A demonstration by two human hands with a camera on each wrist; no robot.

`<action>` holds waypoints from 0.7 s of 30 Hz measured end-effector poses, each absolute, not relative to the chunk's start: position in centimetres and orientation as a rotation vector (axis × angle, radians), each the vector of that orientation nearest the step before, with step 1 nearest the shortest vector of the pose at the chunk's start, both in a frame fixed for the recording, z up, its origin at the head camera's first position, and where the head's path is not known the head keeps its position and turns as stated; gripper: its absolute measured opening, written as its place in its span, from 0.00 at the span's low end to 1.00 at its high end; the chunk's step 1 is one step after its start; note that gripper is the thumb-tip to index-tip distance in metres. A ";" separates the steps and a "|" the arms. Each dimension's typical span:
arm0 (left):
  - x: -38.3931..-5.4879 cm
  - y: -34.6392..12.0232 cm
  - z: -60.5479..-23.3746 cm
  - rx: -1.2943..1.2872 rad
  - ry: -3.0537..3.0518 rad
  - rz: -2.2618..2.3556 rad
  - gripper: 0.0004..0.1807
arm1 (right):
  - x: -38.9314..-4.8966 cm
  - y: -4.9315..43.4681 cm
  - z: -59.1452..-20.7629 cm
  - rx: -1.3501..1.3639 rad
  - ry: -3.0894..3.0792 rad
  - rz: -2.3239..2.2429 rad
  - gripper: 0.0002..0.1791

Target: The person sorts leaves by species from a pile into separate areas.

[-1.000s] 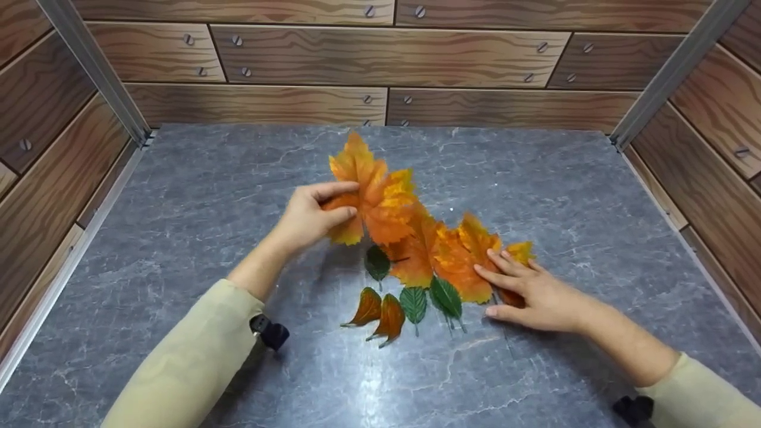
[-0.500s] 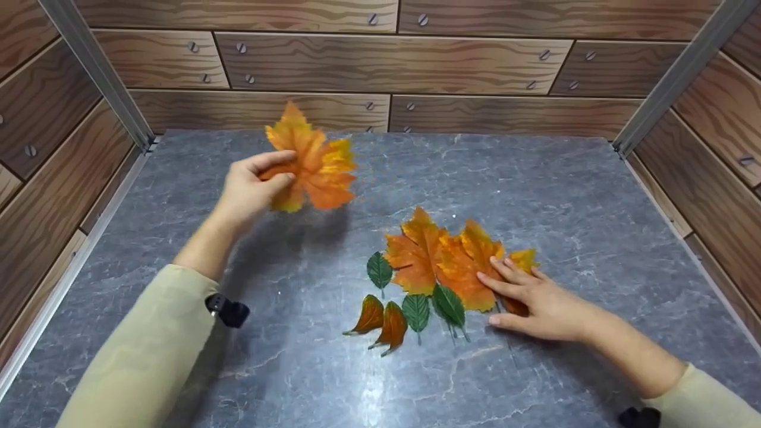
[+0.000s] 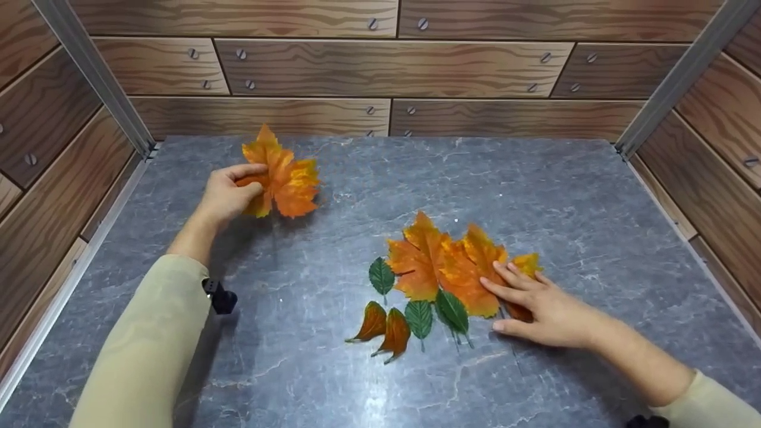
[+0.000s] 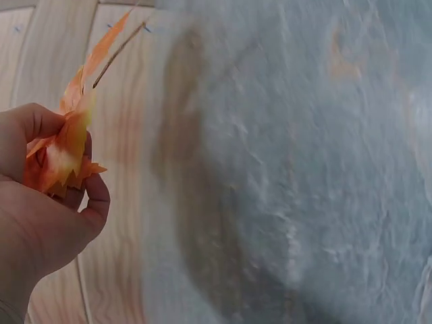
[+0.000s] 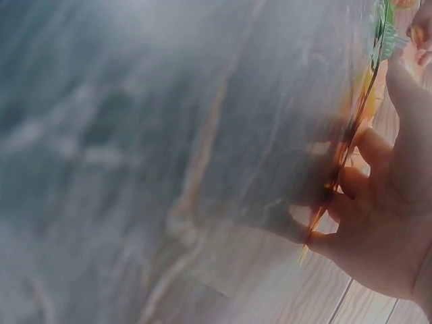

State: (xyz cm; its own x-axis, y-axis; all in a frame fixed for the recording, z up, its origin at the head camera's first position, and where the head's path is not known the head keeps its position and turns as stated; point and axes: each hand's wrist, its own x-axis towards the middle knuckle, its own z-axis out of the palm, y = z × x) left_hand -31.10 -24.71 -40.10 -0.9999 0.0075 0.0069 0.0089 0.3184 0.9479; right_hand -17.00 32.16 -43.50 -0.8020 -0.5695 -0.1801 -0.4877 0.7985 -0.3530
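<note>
At the left back of the table, my left hand (image 3: 229,191) pinches an orange-yellow artificial maple leaf (image 3: 292,187) between thumb and fingers. Its thin brown stem (image 4: 118,54) sticks out in the left wrist view, where the leaf is seen nearly edge-on. My right hand (image 3: 550,310) lies with fingers spread on a row of overlapping orange maple leaves (image 3: 419,261) right of the middle. One leaf with a yellow tip (image 3: 527,263) is partly hidden beneath those fingers. In the right wrist view the fingers (image 5: 373,150) touch the thin edge of the leaves.
Small green leaves (image 3: 419,319) lie along the front of the maple leaves, one off to their left. Two curled brown-orange leaves (image 3: 396,334) lie nearer the front. Wood-patterned walls (image 3: 380,68) with metal corner posts (image 3: 101,83) enclose the grey marbled table (image 3: 321,368).
My left hand has carried the maple leaf from beside the row toward the left back, lowering it slightly over the last half second. My right hand has stayed on the leaves.
</note>
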 end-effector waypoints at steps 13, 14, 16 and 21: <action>-32.9 -25.8 -43.2 -0.057 -2.769 -1.597 0.23 | -16.8 32.3 -43.4 -0.789 2.697 -0.414 0.44; -33.0 -25.8 -43.4 -0.056 -2.793 -1.581 0.23 | -16.8 32.3 -43.4 -0.788 2.694 -0.414 0.44; -33.1 -25.8 -43.7 -0.057 -2.837 -1.550 0.23 | -16.9 32.3 -43.4 -0.791 2.694 -0.409 0.44; -33.3 -25.6 -43.9 -0.055 -2.900 -1.476 0.26 | -17.0 32.3 -43.3 -0.802 2.697 -0.414 0.44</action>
State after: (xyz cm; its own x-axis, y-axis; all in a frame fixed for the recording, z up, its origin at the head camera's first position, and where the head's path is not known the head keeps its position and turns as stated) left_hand -33.31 -25.64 -43.92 -0.9931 0.0811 -0.0852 -0.0212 0.5896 0.8074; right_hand -16.98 32.32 -43.32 -0.8005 -0.5656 -0.1983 -0.4802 0.8032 -0.3526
